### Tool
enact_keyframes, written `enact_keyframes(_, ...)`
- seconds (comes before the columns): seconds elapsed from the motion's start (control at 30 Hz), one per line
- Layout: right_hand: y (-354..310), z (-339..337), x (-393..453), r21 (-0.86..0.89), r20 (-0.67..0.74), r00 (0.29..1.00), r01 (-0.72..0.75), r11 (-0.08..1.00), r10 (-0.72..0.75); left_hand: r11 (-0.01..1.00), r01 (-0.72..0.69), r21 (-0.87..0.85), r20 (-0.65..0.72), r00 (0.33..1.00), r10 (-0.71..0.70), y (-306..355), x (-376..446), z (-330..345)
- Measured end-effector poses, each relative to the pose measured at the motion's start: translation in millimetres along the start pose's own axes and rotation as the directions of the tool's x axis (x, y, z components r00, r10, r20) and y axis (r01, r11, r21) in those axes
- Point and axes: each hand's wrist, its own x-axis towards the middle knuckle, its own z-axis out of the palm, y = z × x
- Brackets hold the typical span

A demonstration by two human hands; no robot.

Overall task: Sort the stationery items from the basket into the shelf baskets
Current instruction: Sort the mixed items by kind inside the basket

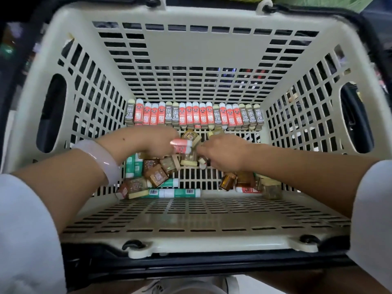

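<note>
Left hand (157, 141) down in basket (203, 242), gripping red erasers (182, 145), likely gathering one kind for sorting. Right hand (222, 153) curled over loose pile, apparently pinching a small pack; exact item unclear. Neat row (194, 114) of red and grey 2B erasers upright against far wall. Brown packs (156, 175) and green tubes (176, 193) jumbled near front. Shelf baskets out of view.

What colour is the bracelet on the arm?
The bracelet on the left wrist is a pale, milky pinkish-lilac. The head view shows it.
</note>
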Motion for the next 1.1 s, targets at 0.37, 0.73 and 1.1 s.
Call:
enact_keyframes(0.37, 13.2, -15.9, 15.9, 0.068, -0.145, 0.98, -0.127, 0.99, 0.136, 0.53, -0.027, -0.847, -0.308, 0.838, -0.45, -19.5, -6.7, -29.7)
enact_keyframes(0.73, -29.9, -48.3, 146.7, 0.81, 0.011, 0.715, -0.416, 0.413, 0.699, 0.265, -0.024, -0.964, -0.211, 0.672, -0.709, -35.6, -3.3, -24.3)
enact_keyframes(1.1, -26.3, -32.4, 123.0, 0.846, -0.098, 0.586, -0.376, 0.377, 0.804, 0.185, 0.028, -0.982, -0.091, 0.794, -0.601, -28.1, -5.3, -21.9)
